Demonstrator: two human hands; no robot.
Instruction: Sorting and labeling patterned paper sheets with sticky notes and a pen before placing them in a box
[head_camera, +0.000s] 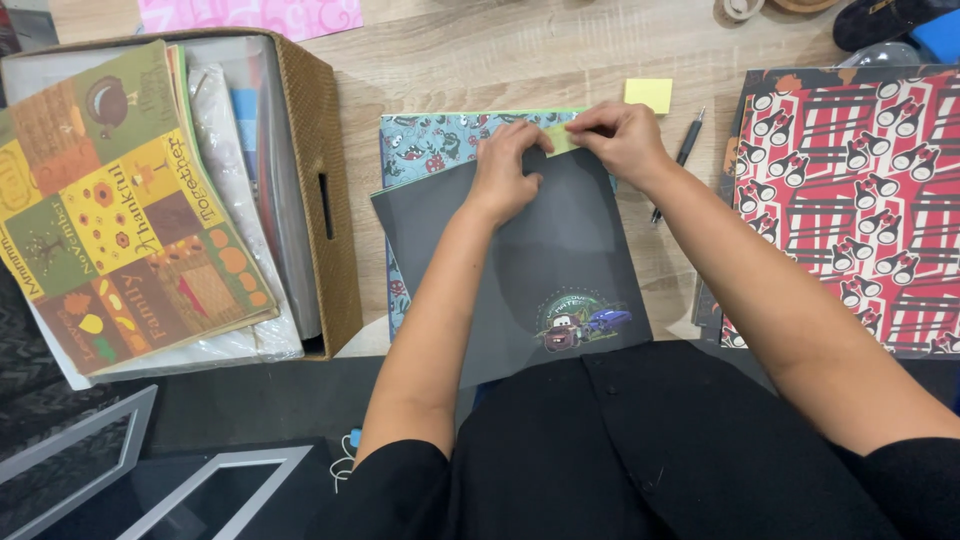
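1. I see my left hand (508, 165) lying flat on the dark grey sheet (540, 262), with fingers pressed together near its upper edge.
2. My right hand (622, 138) pinches a small yellow-green sticky note (561, 139) between thumb and fingers, just at the top edge of the grey sheet.
3. The grey sheet lies in the middle of the wooden table (470, 65), on top of a blue patterned paper (425, 145); a small picture of cars (582, 322) is near its lower edge.
4. A yellow pad of sticky notes (649, 94) lies just beyond my right hand, and a black pen (680, 160) is beside the wrist.
5. At left stands a box (318, 180) full of patterned papers; at right lies a red and black patterned sheet (860, 200).
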